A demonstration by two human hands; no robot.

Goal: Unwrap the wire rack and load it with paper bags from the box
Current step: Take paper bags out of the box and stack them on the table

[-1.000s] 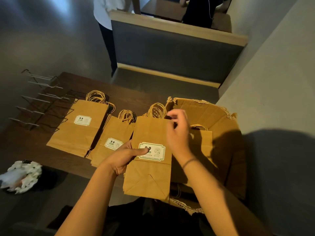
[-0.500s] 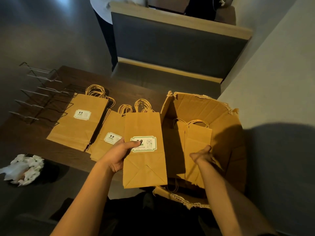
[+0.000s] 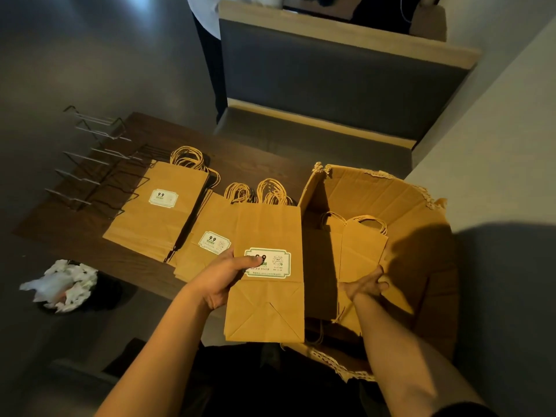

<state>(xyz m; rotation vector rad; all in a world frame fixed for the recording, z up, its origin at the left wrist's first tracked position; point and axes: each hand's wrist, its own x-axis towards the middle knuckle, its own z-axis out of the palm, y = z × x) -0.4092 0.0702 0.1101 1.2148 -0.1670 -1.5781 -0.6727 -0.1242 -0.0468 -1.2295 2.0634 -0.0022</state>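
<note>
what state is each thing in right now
rack: unwrapped, no bags in it
box: open, bags upright inside
held bag: flat, in left hand
right hand: gripping bags in box
table stacks: lying flat

Café/eatery: booth seat (image 3: 316,85), wood table (image 3: 90,236)

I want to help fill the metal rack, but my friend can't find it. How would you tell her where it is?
Look at the dark wooden table and go to its far left end, past the flat stacks of brown paper bags. The wire rack lies there. It is the only thing made of thin metal rods, and no bags are in it.
</note>
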